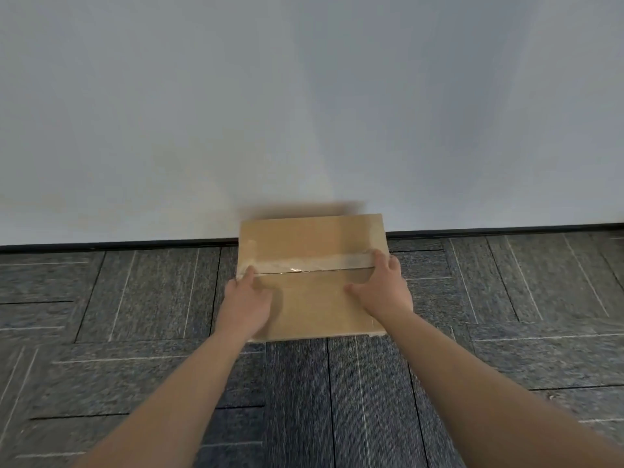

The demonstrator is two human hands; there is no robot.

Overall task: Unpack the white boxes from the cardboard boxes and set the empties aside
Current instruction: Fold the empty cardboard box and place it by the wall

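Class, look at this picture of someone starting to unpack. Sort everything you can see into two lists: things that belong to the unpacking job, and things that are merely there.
Belongs to the job:
- flat brown cardboard box, still shut
- strip of clear tape sealing its seam
- left hand and right hand, both resting on the lid

Merely there:
- grey carpet-tile floor
- plain white wall
- black skirting strip

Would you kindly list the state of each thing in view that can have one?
cardboard box: closed, flaps meeting, resting on the carpet against the wall
tape: stuck along the top seam, unbroken
left hand: open, flat on the box's left end
right hand: open, flat on the box's right end
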